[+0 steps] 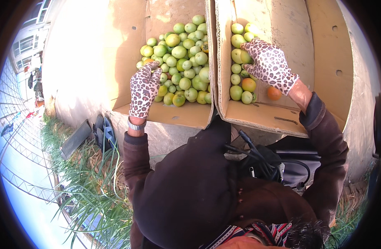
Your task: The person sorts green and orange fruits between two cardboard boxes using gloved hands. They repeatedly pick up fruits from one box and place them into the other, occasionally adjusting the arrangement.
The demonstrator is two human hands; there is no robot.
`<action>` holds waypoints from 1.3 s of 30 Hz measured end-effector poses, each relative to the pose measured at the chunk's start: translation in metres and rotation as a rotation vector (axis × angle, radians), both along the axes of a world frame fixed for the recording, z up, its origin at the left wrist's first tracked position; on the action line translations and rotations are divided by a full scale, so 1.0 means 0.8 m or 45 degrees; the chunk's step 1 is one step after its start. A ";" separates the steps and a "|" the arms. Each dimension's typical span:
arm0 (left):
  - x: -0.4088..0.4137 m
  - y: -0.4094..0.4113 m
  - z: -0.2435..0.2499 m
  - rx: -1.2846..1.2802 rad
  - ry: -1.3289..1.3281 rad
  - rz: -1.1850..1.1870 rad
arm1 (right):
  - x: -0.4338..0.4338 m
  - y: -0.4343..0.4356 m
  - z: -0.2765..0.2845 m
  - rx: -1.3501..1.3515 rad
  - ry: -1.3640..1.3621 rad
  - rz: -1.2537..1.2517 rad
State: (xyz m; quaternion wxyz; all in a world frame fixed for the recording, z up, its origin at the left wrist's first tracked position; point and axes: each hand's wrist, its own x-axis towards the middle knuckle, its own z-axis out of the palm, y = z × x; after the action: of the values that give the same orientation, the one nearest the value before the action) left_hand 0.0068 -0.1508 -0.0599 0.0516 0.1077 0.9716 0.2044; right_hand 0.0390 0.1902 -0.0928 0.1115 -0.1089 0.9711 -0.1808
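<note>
My left hand [145, 87], in a leopard-print glove, reaches into the left cardboard box [128, 62]. Its fingertips are at the left edge of a large heap of green tomatoes [179, 52], by an orange-tinged one; whether they grip it is hidden. In the right cardboard box [290, 18], my right hand [269, 62], gloved alike, is over a smaller group of tomatoes along the left wall. Its fingers are around a yellow-green tomato [245, 57], but the grip is partly hidden. A red-orange tomato [274, 93] lies below that hand, and an orange-green one [249, 84] sits in the group.
The two boxes stand side by side on concrete, their walls nearly touching. Dark cables [258, 155] lie close to my body. At the left are dark blue footwear [108, 132], a grey slab-like object [76, 139] and long green grass [94, 186].
</note>
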 end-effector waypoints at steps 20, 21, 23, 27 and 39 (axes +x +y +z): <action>-0.043 0.057 0.046 0.619 -0.198 0.134 | 0.034 0.055 0.114 -0.596 0.854 -0.099; -0.037 0.010 0.029 0.377 -0.205 0.160 | 0.028 0.045 0.097 -0.763 0.791 -0.150; -0.037 0.000 0.008 -0.119 -0.331 -0.021 | 0.028 0.049 0.090 -0.612 0.709 -0.203; -0.043 -0.014 -0.043 -0.596 -0.374 -0.333 | 0.029 0.064 0.082 -0.277 0.671 -0.160; -0.036 -0.034 -0.064 -0.457 -0.222 -0.345 | 0.023 0.068 0.051 -0.213 0.550 -0.093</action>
State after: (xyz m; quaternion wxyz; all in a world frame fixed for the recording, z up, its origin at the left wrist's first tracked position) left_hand -0.0216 -0.1779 -0.1114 0.1807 0.2081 0.9609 0.0281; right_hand 0.0577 0.2449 -0.0522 -0.1148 -0.1188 0.9574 -0.2369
